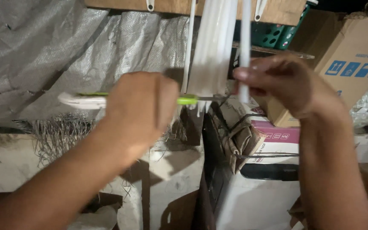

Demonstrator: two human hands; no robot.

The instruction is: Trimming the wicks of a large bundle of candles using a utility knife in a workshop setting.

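Left hand grips scissors, fingers wrapped around the handle, blades at the hanging white strips. Right hand pinches one strip taut. Judged step: trimming strip ends; next cut needs steady tension. Beyond: grey tarpaulin, cardboard box.

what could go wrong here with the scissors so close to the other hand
1. The scissors in the left hand point their blades toward the right hand, which pinches a white strip close by; a slip might nick those fingers.
2. The hanging bundle of white strips is loose, so the blades may catch more or fewer strips than meant.
3. The scene is dim, so judging the cut line looks hard.
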